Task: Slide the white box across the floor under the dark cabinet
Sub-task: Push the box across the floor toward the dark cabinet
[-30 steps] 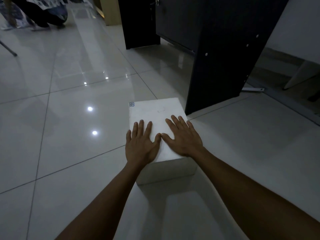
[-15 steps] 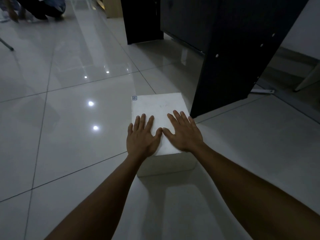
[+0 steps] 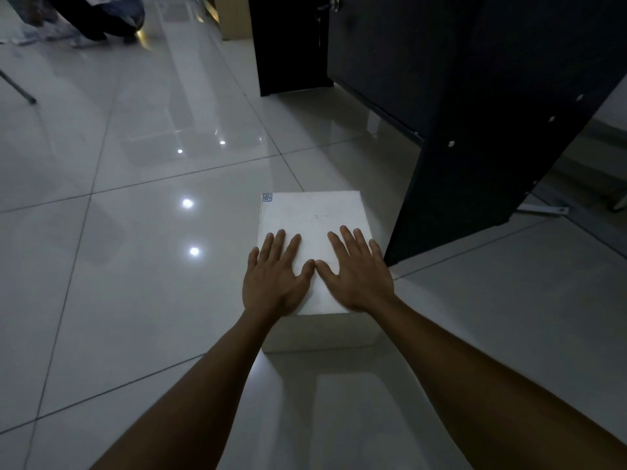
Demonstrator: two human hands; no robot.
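A white box [image 3: 310, 212] with a small label at its far left corner lies on the glossy tiled floor. Both palms press flat on its near half: my left hand [image 3: 274, 279] on the left, my right hand [image 3: 356, 273] on the right, thumbs nearly touching, fingers spread. The dark cabinet [image 3: 475, 96] stands just beyond and to the right. Its near side panel meets the floor beside the box's right edge. A gap shows under the cabinet's body between the two side panels.
A person crouches at the far left [image 3: 98, 15] on the floor. A metal leg [image 3: 17, 88] slants in at the left edge. A light wooden piece [image 3: 234, 18] stands behind the cabinet. A white bracket [image 3: 543, 209] lies right of the cabinet panel.
The box has slid a little forward, away from me, with both hands flat on it. The cabinet looms larger and closer as my head followed.
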